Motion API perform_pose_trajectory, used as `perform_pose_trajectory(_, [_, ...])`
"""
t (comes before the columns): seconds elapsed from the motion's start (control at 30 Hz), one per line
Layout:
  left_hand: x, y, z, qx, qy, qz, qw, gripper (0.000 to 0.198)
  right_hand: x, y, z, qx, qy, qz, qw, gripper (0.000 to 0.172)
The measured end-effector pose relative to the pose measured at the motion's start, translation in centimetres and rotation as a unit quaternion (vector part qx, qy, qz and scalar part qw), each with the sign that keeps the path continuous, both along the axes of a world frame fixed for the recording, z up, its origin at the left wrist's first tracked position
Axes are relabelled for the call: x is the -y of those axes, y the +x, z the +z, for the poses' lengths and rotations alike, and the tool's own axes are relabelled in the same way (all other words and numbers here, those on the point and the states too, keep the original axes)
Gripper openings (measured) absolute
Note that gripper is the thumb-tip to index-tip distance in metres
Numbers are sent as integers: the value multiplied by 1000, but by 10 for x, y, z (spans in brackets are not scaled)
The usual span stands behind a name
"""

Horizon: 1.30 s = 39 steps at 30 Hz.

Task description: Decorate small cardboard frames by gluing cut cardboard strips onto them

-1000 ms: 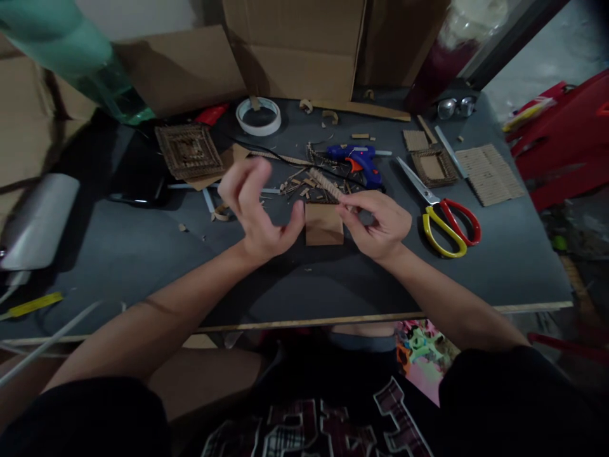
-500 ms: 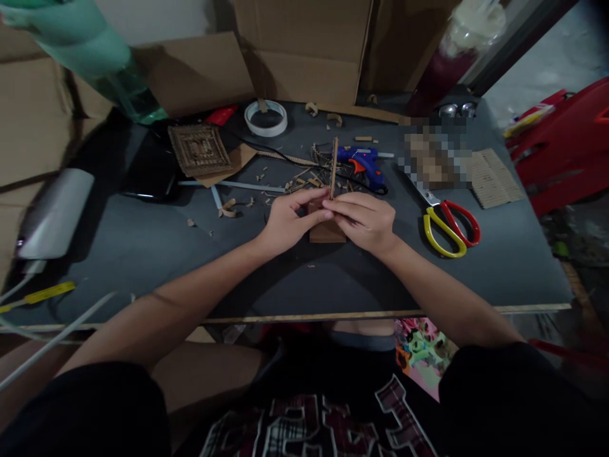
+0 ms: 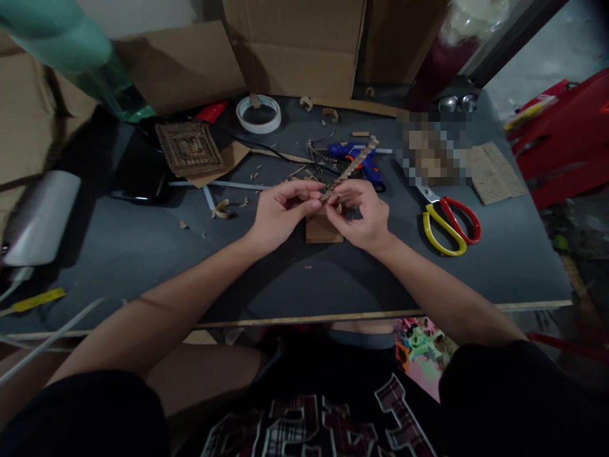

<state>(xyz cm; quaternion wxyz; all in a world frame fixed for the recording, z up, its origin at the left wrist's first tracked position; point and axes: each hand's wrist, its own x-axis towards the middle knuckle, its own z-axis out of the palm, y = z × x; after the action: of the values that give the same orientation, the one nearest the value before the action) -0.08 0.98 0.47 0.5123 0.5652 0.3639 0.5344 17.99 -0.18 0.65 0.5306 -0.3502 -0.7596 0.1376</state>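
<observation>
1. Two bare hands meet at the centre of the frame over a dark tabletop (image 3: 266, 279), working a narrow corrugated strip (image 3: 354, 166) of brown cardboard.
2. The left hand (image 3: 280, 214) brings thumb and forefinger together at the strip's lower end, pinching it; the other fingers curl inward.
3. The right hand (image 3: 364, 216) grips the strip just above that point between thumb and bent forefinger; how its remaining fingers press cannot be told.
4. The strip slants from the fingertips toward the upper right of the frame, its free end passing in front of a blue glue gun (image 3: 373, 172).
5. Directly beneath the hands, at centre, sits a small brown cardboard block (image 3: 324, 233), its upper part partly hidden by fingers.
6. Right of centre, scissors (image 3: 427, 222) with one yellow and one red handle lie near a pixelated patch that covers their tips; a ribbed cardboard panel (image 3: 495, 172) rests beyond, at the right.
7. In the upper left, a square piece of coiled cardboard (image 3: 190, 149) lies below and left of a white tape roll (image 3: 259, 127), with cardboard scraps (image 3: 222, 208) scattered nearer the left hand.
</observation>
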Motion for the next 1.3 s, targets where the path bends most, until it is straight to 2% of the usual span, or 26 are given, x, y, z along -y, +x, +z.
perform_pose_trajectory(0.1, [-2,0,-2,-4,17,-14,1000,35,-1,-1,1,-5,21,-10,1000,18])
perform_pose_trajectory(0.23, [-3,0,-5,-7,23,-14,1000,32,-1,0,8,43,21,-8,999,9])
perform_pose_trajectory(0.43, [0,0,-3,16,-36,-25,999,37,-3,2,10,55,62,2,997,14])
perform_pose_trajectory(0.73, [0,2,0,69,-122,-4,990,42,-3,3,9,71,69,-12,995,14])
perform_pose_trajectory(0.9, [-1,2,2,113,-174,-27,978,47,-3,2,10,65,74,-7,995,13])
perform_pose_trajectory(1.3, [-3,0,-4,82,-155,-56,983,61,-2,1,8,110,77,-37,990,15])
